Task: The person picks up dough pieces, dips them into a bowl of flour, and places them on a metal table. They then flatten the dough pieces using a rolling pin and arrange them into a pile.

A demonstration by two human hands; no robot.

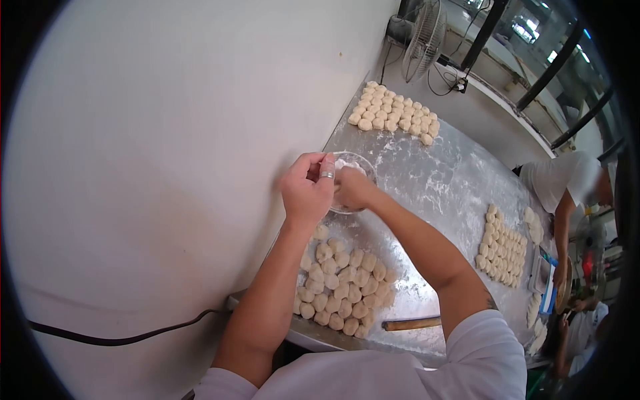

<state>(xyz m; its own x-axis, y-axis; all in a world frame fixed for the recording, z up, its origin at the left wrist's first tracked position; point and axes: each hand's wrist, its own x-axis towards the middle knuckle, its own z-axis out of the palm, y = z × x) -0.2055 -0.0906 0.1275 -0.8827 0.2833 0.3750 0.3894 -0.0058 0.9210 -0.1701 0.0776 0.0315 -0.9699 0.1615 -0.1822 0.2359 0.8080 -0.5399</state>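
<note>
A round bowl (365, 162) with white flour in it stands on the metal table, close to the wall. My left hand (308, 190), with a ring on one finger, is closed at the bowl's left rim and covers part of it. What its curled fingers hold, if anything, is hidden. Inside the bowl is my right hand (353, 189), reaching down at the flour with its fingertips out of sight. Nearest to my body, just below the bowl, lie many dough balls (341, 291) in uneven rows.
A wooden rolling pin (412, 324) lies at the near edge of the floured metal table (440, 177). More dough pieces (393, 112) sit at the far end, others (501, 247) at the right. A fan (425, 41) stands beyond. Across the table, a person (563, 180) works.
</note>
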